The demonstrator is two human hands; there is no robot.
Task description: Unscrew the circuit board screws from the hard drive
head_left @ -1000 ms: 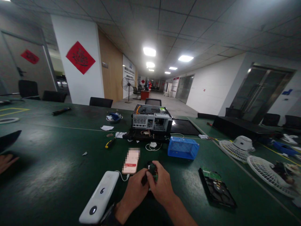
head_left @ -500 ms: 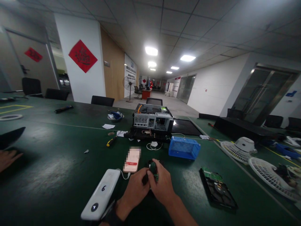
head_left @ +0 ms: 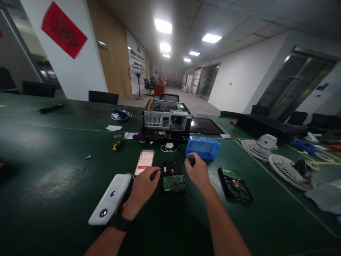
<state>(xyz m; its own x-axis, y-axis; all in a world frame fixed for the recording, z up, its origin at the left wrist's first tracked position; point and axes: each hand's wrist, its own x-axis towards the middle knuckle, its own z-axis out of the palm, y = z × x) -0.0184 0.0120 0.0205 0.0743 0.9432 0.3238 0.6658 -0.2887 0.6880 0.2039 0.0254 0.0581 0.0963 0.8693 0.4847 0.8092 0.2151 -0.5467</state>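
Two hands flank a drive (head_left: 173, 177) lying board-up on the green table (head_left: 53, 170), seen from the head camera. The left hand (head_left: 145, 185) rests loosely curled and holds nothing, its fingertips at the drive's left edge. The right hand (head_left: 197, 173) is closed on a small dark object (head_left: 191, 160), mostly hidden, just beside the blue basket (head_left: 203, 147). The risk, as I judge it, is that the exposed circuit board, bumpy with chips and solder, could be scratched by a slip. The flat metal body might also skid on the slick mat. A glossy white power bank (head_left: 110, 199) lies near the left wrist.
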